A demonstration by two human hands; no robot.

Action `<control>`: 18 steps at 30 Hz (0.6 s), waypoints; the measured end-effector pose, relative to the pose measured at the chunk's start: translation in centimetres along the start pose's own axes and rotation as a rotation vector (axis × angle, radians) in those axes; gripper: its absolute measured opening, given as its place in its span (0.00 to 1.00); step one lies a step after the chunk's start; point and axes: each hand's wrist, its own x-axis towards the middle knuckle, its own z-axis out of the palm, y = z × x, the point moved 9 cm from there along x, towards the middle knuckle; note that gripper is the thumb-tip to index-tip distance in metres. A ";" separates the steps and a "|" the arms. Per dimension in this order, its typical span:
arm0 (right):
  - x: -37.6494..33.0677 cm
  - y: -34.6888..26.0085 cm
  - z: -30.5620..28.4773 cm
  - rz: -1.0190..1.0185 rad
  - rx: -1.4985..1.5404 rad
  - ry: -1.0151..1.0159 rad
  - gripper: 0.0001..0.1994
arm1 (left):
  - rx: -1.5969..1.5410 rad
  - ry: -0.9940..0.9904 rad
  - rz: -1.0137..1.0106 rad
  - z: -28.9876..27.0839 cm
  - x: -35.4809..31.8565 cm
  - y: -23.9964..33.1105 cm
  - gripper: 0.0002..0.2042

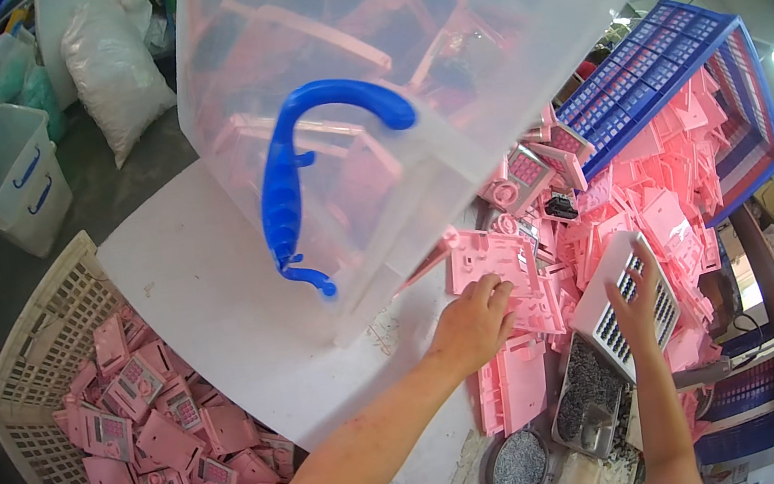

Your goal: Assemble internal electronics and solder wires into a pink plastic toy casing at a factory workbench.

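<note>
My left hand (473, 326) reaches in from the lower edge, its fingers bent over a pink plastic casing (488, 256) with moulded ribs. More pink casing parts (519, 385) lie right below that hand. My right hand (636, 304) has hold of a white slotted tray (611, 326), thumb and fingers spread across it. The tray is tilted above a clear box of small dark screws (587, 383). A round dish of small grey metal pieces (517, 468) stands near the table's front edge.
A large translucent bin (453, 145) with a blue handle (283, 193) takes up the upper middle. Pink parts spill from a blue crate (657, 62) on the right. At lower left, a pale basket (28, 375) holds pink calculator-like units. A white sack (111, 68) and clear tubs (10, 165) stand behind.
</note>
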 end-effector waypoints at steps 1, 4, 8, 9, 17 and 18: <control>3.6 0.7 1.9 0.013 -0.014 0.006 0.42 | -0.015 0.013 0.009 -0.1 0.1 0.1 0.22; 12.1 3.9 5.6 -0.037 -0.196 0.162 0.43 | -0.014 -0.005 0.014 -0.1 0.2 0.3 0.22; 18.2 7.8 10.3 -0.046 -0.027 0.110 0.39 | -0.023 -0.012 0.017 0.0 0.4 0.6 0.20; 18.7 8.5 11.8 0.044 0.102 0.032 0.37 | -0.026 -0.021 0.000 0.1 0.4 0.5 0.20; 19.3 5.6 10.5 0.016 -0.290 0.031 0.15 | 0.019 -0.021 -0.007 0.0 0.4 0.4 0.18; 19.0 6.0 9.7 0.022 -0.273 0.023 0.15 | 0.015 -0.012 0.003 0.2 0.4 0.5 0.17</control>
